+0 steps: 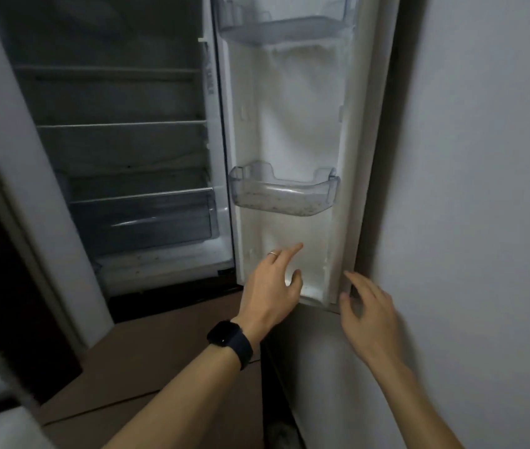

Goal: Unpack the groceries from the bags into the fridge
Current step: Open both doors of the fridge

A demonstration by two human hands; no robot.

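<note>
One fridge (111, 34) is showing one door (305, 118), two clear bins (284, 199), three shelves (121, 124) and one drawer (147, 218), while one left hand (270, 296), wearing one watch (229, 341) and one ring (272, 253), and one right hand (367, 319) are hovering.

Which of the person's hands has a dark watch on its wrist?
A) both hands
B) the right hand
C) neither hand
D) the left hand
D: the watch sits on the wrist of the left hand, which reaches toward the open fridge door; the right hand has a bare wrist.
</note>
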